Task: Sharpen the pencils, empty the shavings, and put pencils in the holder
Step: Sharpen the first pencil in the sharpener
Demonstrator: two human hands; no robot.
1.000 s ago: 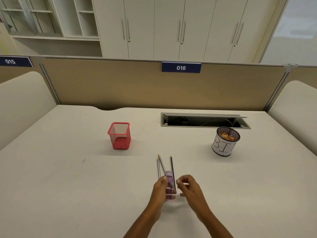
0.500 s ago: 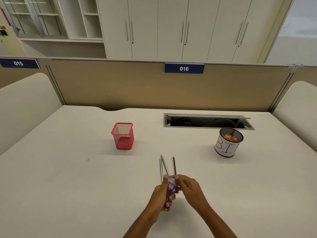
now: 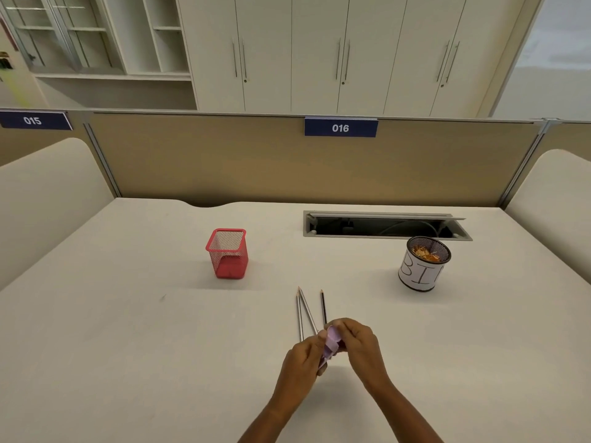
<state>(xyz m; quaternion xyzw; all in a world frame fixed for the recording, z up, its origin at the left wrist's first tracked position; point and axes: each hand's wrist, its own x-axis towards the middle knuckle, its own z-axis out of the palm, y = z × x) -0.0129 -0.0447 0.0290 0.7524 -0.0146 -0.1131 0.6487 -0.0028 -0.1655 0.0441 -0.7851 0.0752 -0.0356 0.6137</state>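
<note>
Sharpener [image 3: 332, 342], lilac, is mostly hidden: left hand [image 3: 302, 362] and right hand [image 3: 361, 346] both grip it, covering the pencils [image 3: 308, 311] at their near ends.

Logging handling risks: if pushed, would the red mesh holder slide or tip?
The red mesh holder probably slides readily: open mesh, nothing visible inside, so likely light. Pushed near its rim, it might tip. Flat sides make rolling unlikely.

Holder [image 3: 227, 254] left, bin [image 3: 422, 270] right, pencils [image 3: 308, 311] between and nearer, on the desk [image 3: 128, 314].
</note>
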